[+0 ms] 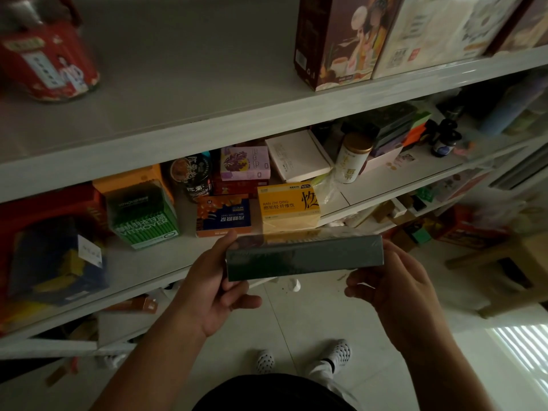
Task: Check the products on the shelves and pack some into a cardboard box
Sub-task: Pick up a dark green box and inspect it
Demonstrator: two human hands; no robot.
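- The left hand [213,287] grasps the left end of the dark green flat box [305,256]. The thumb lies at the upper left corner and the fingers curl under the lower edge
- The right hand [391,287] grasps the right end of the same box, with its fingertips curled in below the lower edge
- The dark green flat box is held in the air between both hands. Its long side is nearly level, with the right end slightly higher. It is just in front of the middle shelf [189,247] and above the tiled floor [311,315]. It appears to be wrapped in clear film, and its print is too dark to read
- On the middle shelf, from left to right along the front, stand a green VITMOVER box [142,215], a blue and orange box [224,216] and a yellow box [289,207]
- Behind these are a purple box [244,163], a white box [296,155] and a white canister with a gold lid [353,158]
- The upper shelf [178,84] carries a red tin [47,63] at the far left and a brown illustrated carton [335,40] at the right, well apart
- Two white shoes with dark dots [338,353] stand on the tiled floor below the hands
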